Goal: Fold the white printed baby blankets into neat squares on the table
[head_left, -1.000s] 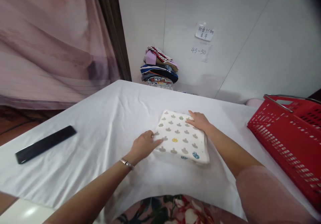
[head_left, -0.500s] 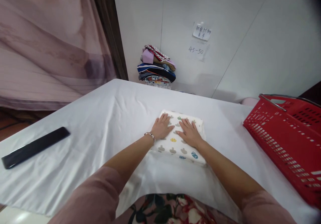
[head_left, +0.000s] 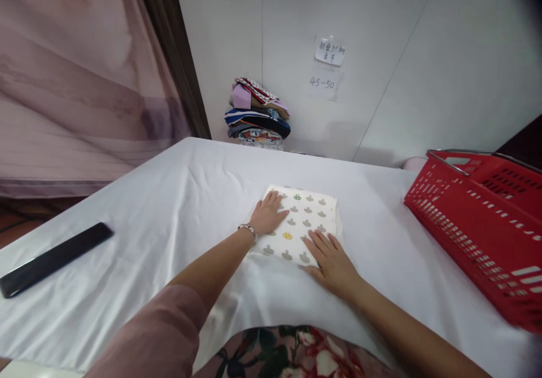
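Note:
A folded white cloth point(head_left: 302, 220) with grey, green and yellow mushroom-like prints lies flat on the white-covered table in front of me. My left hand point(head_left: 266, 214), a bracelet at its wrist, rests flat on the cloth's left side with fingers spread. Over the near right corner of the cloth lies my right hand point(head_left: 332, 262), its fingers stretched out across the print and the thumb at the near edge. Neither hand grips anything; the cloth's near right corner is hidden under the right hand.
A red plastic basket point(head_left: 474, 231) with metal handles stands at the right. On the left lies a long black flat object point(head_left: 55, 259). Behind the white tablecloth point(head_left: 169, 197), a stack of folded fabrics point(head_left: 258, 112) stands against the wall, below paper notes point(head_left: 330, 51).
My right hand has slid toward me, from the upper right of the cloth to its near right corner. The left hand stays on the cloth's left side. The view has shifted slightly.

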`<state>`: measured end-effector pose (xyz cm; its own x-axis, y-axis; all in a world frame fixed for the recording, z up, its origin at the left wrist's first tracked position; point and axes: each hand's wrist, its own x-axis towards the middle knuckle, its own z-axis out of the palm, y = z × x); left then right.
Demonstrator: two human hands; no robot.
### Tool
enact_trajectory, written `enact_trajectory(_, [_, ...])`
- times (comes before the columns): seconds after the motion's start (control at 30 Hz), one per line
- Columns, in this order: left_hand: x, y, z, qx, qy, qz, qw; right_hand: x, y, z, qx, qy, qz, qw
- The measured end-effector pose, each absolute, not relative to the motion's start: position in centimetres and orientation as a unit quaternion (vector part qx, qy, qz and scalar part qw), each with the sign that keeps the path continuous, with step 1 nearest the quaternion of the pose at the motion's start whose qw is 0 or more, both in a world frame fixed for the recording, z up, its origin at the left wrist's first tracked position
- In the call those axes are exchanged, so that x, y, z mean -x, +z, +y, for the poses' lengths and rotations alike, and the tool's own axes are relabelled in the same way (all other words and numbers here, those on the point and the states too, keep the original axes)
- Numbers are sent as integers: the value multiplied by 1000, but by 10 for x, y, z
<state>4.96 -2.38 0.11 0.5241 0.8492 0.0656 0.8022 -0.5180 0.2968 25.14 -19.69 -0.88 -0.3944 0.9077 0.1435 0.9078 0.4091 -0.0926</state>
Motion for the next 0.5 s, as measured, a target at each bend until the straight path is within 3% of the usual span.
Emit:
enact_trajectory(0.23, [-38,4,-34,-877,123,448,125,-280,-26,-221,543,-40,-827,140])
enact_trajectory(0.5, [-4,12,-103,-947,116,297,43,-285,-27,-216,537,-39,-831,140])
